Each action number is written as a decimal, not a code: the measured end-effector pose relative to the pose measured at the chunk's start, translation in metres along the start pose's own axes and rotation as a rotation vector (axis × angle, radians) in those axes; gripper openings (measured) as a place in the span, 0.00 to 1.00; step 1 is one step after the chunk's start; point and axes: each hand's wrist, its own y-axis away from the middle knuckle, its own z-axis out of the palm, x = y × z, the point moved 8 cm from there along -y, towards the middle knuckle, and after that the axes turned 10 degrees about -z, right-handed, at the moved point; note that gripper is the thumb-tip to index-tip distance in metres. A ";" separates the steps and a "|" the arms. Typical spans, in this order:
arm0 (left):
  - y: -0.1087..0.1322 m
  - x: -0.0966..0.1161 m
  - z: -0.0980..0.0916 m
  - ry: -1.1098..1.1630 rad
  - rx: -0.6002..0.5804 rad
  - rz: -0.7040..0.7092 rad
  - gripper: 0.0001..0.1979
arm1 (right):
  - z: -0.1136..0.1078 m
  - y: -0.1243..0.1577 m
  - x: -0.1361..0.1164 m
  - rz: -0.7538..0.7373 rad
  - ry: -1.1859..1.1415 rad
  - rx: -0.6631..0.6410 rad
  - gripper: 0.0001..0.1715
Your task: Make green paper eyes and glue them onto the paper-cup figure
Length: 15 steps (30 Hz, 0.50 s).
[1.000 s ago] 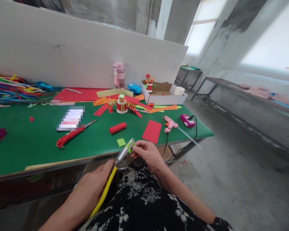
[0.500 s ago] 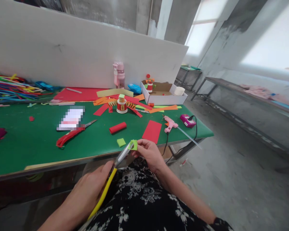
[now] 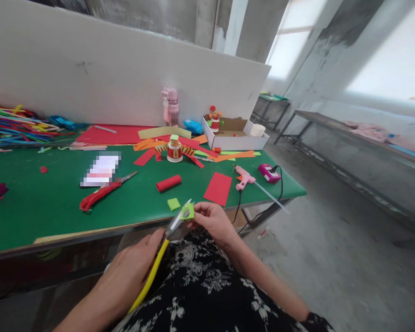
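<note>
close together, hands (image 3: pixel 215 222) near table (image 3: pixel 127 207)

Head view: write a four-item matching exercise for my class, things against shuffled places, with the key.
1. yellow-handled metal scissors
2. small light-green paper piece
3. pink plastic glue gun
4. pink plastic bottle

A. upright before the tall white board
B. in the right hand
C. between red paper sheet and purple box
D. in the left hand

Pairs: 1-D, 2-B, 3-C, 4-A
</note>
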 end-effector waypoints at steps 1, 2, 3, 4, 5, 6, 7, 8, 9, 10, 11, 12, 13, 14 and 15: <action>0.000 -0.001 0.001 0.006 -0.008 -0.006 0.26 | 0.000 0.000 0.001 0.002 0.001 0.002 0.21; 0.000 -0.002 0.002 0.016 -0.019 -0.011 0.26 | 0.000 0.000 0.002 0.003 0.003 0.003 0.21; 0.000 -0.003 0.003 0.028 -0.031 -0.016 0.26 | 0.000 0.000 0.002 0.004 0.006 0.002 0.21; 0.001 -0.004 0.003 0.035 -0.038 -0.023 0.27 | 0.000 0.000 0.003 0.004 0.007 0.001 0.21; 0.001 -0.004 0.004 0.040 -0.044 -0.028 0.27 | 0.000 0.000 0.003 0.003 0.007 0.001 0.21; 0.001 -0.004 0.004 0.043 -0.047 -0.033 0.26 | 0.000 0.000 0.003 0.002 0.005 0.002 0.21; 0.002 -0.003 0.003 0.044 -0.050 -0.036 0.26 | 0.000 0.000 0.003 0.002 0.003 0.003 0.21; 0.002 -0.003 0.003 0.046 -0.051 -0.037 0.25 | 0.000 0.000 0.002 0.002 0.001 0.004 0.21; 0.003 -0.003 0.002 0.048 -0.051 -0.036 0.24 | 0.000 0.000 0.002 0.002 0.000 0.004 0.21; 0.003 -0.002 0.001 0.052 -0.049 -0.034 0.22 | -0.001 0.000 0.001 0.002 -0.001 0.004 0.21; 0.003 -0.001 0.001 0.057 -0.049 -0.029 0.20 | -0.001 0.000 0.001 0.002 0.002 0.003 0.21; 0.004 -0.001 0.000 0.060 -0.048 -0.028 0.19 | -0.001 0.000 0.001 0.002 0.005 0.002 0.21; 0.004 -0.001 0.000 0.061 -0.050 -0.028 0.17 | -0.001 0.000 0.000 0.001 0.009 0.002 0.21; 0.004 -0.002 0.000 0.061 -0.051 -0.028 0.17 | -0.001 0.000 0.000 0.001 0.013 0.002 0.21; 0.004 -0.002 0.000 0.062 -0.052 -0.027 0.16 | -0.001 0.000 0.000 0.001 0.015 0.000 0.21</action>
